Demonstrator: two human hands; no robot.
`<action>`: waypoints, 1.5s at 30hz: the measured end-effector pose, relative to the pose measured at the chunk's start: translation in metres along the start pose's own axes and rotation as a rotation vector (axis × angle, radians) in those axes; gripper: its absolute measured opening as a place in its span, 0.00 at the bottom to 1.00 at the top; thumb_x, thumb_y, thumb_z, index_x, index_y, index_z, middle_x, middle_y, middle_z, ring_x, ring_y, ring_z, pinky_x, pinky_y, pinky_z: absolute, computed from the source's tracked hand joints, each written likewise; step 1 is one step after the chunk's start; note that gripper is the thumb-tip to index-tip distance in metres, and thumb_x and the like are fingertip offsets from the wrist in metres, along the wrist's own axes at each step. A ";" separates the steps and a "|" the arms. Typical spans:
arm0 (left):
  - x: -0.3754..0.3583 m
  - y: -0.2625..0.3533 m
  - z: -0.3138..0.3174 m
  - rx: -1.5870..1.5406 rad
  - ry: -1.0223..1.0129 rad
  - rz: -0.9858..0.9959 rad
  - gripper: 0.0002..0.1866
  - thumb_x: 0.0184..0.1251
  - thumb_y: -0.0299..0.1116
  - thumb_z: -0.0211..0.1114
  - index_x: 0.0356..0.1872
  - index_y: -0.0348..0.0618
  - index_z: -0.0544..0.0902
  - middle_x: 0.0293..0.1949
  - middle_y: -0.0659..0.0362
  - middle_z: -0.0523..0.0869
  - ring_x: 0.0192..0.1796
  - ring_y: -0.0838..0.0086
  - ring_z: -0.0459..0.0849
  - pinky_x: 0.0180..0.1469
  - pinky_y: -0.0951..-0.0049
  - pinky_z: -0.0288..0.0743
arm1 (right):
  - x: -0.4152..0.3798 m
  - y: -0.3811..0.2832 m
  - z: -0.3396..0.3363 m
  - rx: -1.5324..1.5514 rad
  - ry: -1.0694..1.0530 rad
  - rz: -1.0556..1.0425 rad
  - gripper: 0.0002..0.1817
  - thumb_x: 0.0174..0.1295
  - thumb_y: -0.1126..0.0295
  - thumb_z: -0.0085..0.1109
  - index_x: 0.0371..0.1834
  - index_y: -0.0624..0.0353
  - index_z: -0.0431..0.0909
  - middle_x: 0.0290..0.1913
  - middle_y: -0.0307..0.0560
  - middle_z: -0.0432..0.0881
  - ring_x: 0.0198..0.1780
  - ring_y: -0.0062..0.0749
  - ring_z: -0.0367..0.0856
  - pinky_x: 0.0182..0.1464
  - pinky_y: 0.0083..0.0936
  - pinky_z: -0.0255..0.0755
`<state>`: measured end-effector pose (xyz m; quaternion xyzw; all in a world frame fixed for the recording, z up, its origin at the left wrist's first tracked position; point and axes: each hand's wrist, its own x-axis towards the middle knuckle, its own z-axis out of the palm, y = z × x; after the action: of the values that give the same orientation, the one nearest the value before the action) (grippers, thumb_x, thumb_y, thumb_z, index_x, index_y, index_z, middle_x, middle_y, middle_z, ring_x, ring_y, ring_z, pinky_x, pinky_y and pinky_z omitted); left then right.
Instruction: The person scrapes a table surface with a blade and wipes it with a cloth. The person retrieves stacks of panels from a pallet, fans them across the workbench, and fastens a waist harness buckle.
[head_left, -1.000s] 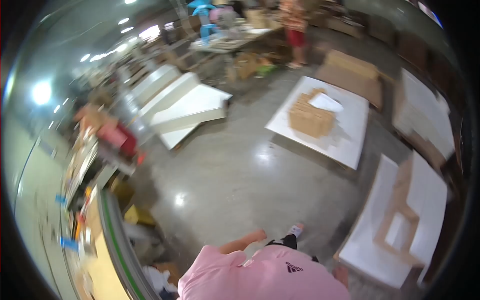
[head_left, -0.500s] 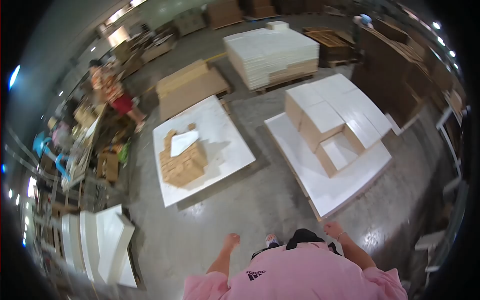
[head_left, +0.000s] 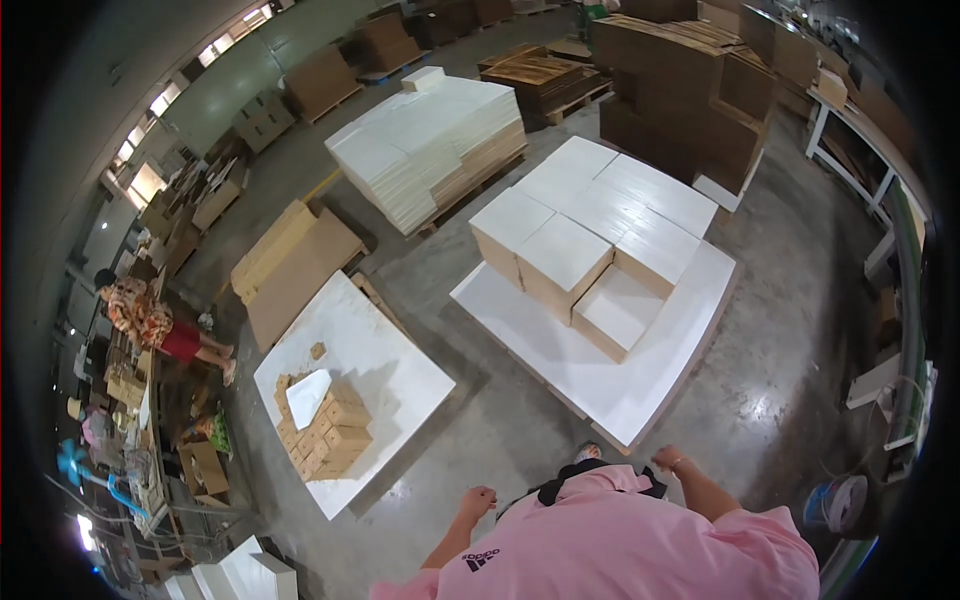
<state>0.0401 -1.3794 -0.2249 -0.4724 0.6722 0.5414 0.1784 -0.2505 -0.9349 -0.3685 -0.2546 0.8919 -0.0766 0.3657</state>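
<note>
In the head view we stand on bare concrete with both arms swung low and nothing held. Our left hand (head_left: 479, 499) is curled into a loose fist, fingers closed on air, just below our waist line. Ahead and to the left of it lies the white sheet (head_left: 380, 345) carrying a small stack of brown cartons (head_left: 330, 432) with 1 white card (head_left: 306, 394) on top.

Our right hand (head_left: 667, 459) hangs just beside the near corner of the white pallet sheet (head_left: 640, 385); its fingers are too small to tell whether they are spread or curled. Up and ahead of that hand sit the white boxes (head_left: 590, 225), packed touching in a block, with 1 lower box at the near edge.

To do this well, we judge it best to square up to the pallet corner before reaching and keep our feet off the sheet edge.

Both elbows are slightly bent, wrists relaxed, arms held apart at our sides.
</note>
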 end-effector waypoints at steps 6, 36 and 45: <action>0.062 0.033 -0.001 0.120 -0.003 0.095 0.14 0.58 0.38 0.58 0.30 0.36 0.84 0.25 0.55 0.85 0.30 0.70 0.85 0.35 0.69 0.75 | 0.041 -0.112 -0.136 0.071 0.037 -0.001 0.18 0.57 0.57 0.47 0.32 0.58 0.84 0.39 0.55 0.83 0.45 0.51 0.80 0.49 0.40 0.74; 0.367 0.210 0.025 0.538 -0.348 0.087 0.19 0.58 0.45 0.62 0.36 0.36 0.82 0.37 0.46 0.85 0.44 0.54 0.83 0.48 0.62 0.74 | 0.132 -0.054 -0.185 1.178 -0.033 0.890 0.16 0.61 0.59 0.53 0.42 0.61 0.78 0.32 0.45 0.83 0.28 0.28 0.82 0.30 0.23 0.73; 0.441 0.241 0.153 0.371 -0.157 0.185 0.19 0.58 0.42 0.63 0.43 0.36 0.79 0.33 0.49 0.84 0.38 0.60 0.82 0.42 0.61 0.73 | 0.247 0.064 -0.165 1.409 0.003 1.013 0.32 0.65 0.40 0.41 0.49 0.60 0.74 0.40 0.48 0.82 0.40 0.36 0.80 0.46 0.39 0.72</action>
<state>-0.4176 -1.4452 -0.4750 -0.3242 0.7849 0.4576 0.2634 -0.5393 -1.0139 -0.4216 0.4591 0.6432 -0.4396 0.4270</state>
